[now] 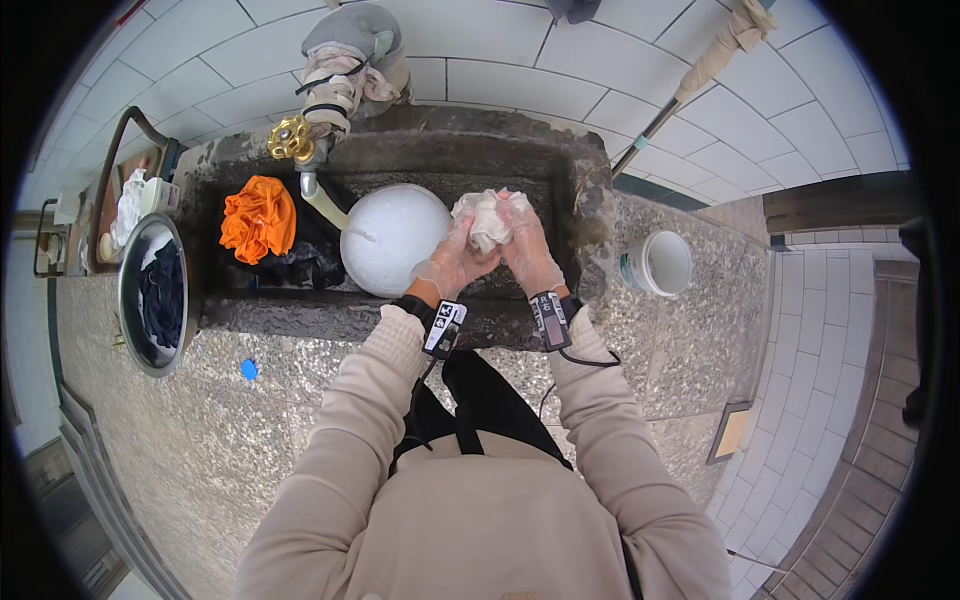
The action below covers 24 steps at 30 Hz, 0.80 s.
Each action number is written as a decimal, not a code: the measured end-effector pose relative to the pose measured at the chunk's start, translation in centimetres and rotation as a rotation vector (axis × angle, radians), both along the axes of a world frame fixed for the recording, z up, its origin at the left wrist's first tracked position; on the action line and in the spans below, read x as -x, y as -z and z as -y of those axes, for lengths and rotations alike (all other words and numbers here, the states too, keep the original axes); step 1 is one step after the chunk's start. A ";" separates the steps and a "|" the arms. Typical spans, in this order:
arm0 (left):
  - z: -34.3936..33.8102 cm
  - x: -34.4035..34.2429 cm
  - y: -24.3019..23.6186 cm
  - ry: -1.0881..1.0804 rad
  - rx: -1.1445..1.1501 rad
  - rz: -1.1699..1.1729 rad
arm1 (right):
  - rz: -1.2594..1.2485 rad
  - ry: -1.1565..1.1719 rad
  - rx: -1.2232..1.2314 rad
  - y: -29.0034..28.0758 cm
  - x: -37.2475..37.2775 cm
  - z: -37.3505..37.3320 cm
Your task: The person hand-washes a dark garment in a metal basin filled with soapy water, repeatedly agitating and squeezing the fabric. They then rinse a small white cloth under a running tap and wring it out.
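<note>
Both my hands, in thin clear gloves, are closed around a bunched white cloth above the right part of the dark stone sink. My left hand grips it from the left and below, my right hand from the right. Just left of them, a round white basin sits in the sink, apparently full of whitish liquid. A tap with a gold handle reaches toward that basin's left edge. Further left, a crumpled orange cloth lies on dark, wet-looking cloth.
A metal basin holding dark cloth stands left of the sink. To the right is a white bucket. A cloth-wrapped pole leans against the tiled wall. A small blue object lies on the speckled floor. Cloth wraps the pipe.
</note>
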State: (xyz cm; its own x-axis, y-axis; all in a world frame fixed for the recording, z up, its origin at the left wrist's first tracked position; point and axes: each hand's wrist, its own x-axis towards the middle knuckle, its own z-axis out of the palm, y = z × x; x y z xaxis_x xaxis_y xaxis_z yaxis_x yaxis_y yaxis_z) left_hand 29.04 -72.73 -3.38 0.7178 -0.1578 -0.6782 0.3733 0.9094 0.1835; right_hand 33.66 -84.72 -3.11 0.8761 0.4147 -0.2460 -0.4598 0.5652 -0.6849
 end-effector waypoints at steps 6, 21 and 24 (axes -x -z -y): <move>0.4 -0.4 1.6 -0.200 0.142 -0.085 | 0.566 -0.239 0.835 0.1 0.5 0.7; 3.8 -0.1 2.8 -0.009 -0.423 0.359 | 0.796 0.210 1.419 -3.0 1.3 -2.3; 3.5 -0.2 3.7 0.063 -0.528 0.353 | 0.826 -0.102 1.393 -2.8 1.0 -2.3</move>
State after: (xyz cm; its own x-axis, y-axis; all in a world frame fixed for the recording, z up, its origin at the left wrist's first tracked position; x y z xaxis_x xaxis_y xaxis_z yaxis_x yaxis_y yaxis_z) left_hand 29.28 -76.28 -7.05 0.9125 0.0836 -0.4005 0.2584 0.6413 0.7225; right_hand 32.61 -82.39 -0.26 0.9372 0.3468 0.0383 0.2791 -0.6793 -0.6787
